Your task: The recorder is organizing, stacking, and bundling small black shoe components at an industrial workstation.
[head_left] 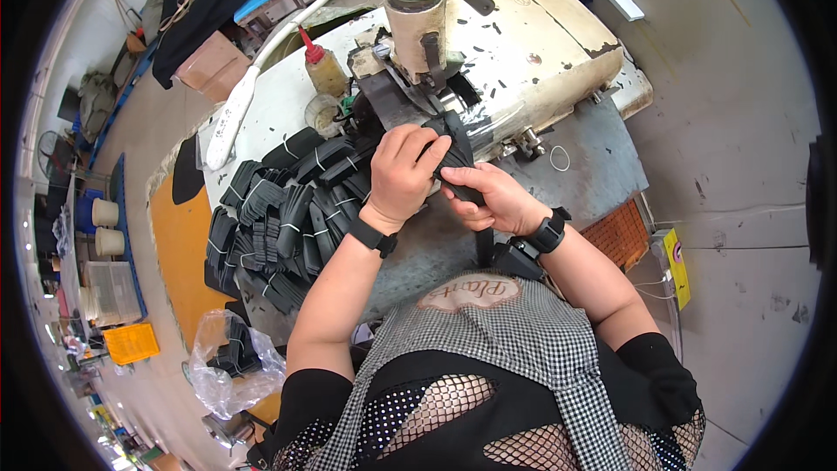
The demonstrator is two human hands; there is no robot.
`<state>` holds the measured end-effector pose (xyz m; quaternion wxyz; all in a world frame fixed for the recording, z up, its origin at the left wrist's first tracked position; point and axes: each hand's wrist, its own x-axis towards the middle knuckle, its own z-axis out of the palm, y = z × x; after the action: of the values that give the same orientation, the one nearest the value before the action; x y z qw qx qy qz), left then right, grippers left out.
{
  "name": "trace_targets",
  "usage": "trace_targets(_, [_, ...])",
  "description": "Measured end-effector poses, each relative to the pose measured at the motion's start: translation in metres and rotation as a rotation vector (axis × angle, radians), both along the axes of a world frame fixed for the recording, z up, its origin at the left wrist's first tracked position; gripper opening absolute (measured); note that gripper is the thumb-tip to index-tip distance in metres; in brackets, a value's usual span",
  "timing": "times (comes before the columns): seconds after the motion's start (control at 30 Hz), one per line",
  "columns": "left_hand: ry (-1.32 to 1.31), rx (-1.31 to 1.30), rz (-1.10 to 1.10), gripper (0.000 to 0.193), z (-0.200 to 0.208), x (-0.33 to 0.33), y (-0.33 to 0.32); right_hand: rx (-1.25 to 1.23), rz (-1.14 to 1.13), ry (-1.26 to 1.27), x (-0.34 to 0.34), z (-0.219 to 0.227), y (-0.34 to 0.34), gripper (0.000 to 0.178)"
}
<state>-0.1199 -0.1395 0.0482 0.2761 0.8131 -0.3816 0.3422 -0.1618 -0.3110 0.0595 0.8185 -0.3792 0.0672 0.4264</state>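
Both my hands are closed on a stack of black strips (459,150), held just in front of a worn cream machine (418,26). My left hand (399,167) grips the stack's left side near its top, fingers curled over it. Lower down on the right, my right hand (499,196) wraps the bottom end, with its thumb lying across the strips. Left of my hands lies a heap of black strip bundles (288,209), several tied with thin white bands. My fingers hide part of the stack, and its material is hard to tell.
Behind the heap stand an oil bottle (324,68) with a red tip and a clear cup (323,113). A white lamp arm (234,118) reaches over the table's left side. A clear plastic bag (228,366) sits lower left. Black scraps dot the machine's bed.
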Motion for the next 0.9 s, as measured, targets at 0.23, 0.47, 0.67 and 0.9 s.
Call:
trace_targets(0.23, [-0.036,0.004,0.001,0.036,-0.0055,0.0032,0.0056,0.047,-0.041,0.007,-0.0028,-0.0018,0.0022,0.031])
trace_targets(0.47, [-0.033,-0.003,-0.021,0.036,-0.0055,0.0045,0.0077,0.038,-0.037,-0.008,-0.0022,-0.0005,0.0046,0.033])
trace_targets(0.67, [-0.04,0.014,-0.013,0.035,-0.0014,0.0056,0.001,0.047,-0.085,0.004,-0.0024,-0.0068,-0.0005,0.034])
trace_targets(0.9, [-0.068,-0.018,-0.002,0.034,-0.0042,0.0056,0.0031,0.046,-0.085,-0.009,-0.0031,-0.0061,0.004,0.036])
